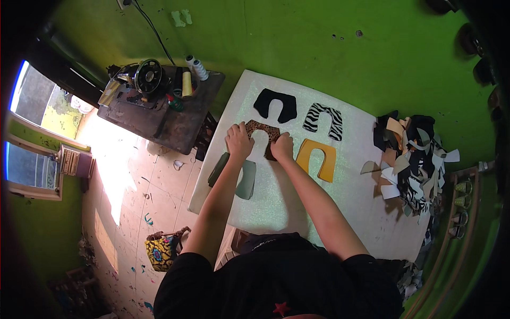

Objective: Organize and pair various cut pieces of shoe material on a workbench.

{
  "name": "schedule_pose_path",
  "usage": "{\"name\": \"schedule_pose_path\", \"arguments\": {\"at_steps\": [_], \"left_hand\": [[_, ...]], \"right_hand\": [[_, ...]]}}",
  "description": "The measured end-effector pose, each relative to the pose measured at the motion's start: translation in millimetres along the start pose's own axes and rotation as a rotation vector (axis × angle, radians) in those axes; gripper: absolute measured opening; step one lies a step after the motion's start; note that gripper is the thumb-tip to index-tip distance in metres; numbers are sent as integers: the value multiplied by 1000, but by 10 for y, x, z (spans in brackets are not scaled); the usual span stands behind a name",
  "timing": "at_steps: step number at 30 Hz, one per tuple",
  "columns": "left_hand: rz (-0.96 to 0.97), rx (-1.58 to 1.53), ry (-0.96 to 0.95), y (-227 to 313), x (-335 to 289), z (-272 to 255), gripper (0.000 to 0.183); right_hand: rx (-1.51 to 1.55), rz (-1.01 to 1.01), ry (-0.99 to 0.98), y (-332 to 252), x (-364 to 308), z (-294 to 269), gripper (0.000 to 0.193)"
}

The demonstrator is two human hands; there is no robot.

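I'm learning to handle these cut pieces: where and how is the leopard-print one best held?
Probably by its two side legs, one hand each, from the near side: the leopard-print piece is an arch, its gap opening that way.

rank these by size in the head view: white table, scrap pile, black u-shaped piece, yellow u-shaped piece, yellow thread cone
1. White table
2. Scrap pile
3. Black u-shaped piece and yellow u-shaped piece: too alike to rank
4. Yellow thread cone
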State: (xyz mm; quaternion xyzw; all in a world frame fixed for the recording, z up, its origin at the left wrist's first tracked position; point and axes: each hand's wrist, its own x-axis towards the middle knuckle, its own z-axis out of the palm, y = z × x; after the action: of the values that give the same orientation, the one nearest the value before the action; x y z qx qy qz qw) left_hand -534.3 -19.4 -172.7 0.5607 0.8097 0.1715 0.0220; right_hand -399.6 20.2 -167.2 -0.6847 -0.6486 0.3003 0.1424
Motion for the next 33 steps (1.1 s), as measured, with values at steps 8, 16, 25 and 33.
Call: {"name": "schedule_pose_path", "arguments": {"at_steps": [8,16,25,33], "left_hand": [[-43,101,155,24,71,216,40],[-147,152,145,-59,168,135,46],[-76,-122,96,388,732,125,62],[-108,-28,38,600,1044,508,62]], "right_hand": [[1,43,-102,-112,109,24,32],[63,-52,-124,-169,202,127,28],[-64,-199,243,-170,701,-282,48],[-9,36,105,-239,1125,-260,45]]}}
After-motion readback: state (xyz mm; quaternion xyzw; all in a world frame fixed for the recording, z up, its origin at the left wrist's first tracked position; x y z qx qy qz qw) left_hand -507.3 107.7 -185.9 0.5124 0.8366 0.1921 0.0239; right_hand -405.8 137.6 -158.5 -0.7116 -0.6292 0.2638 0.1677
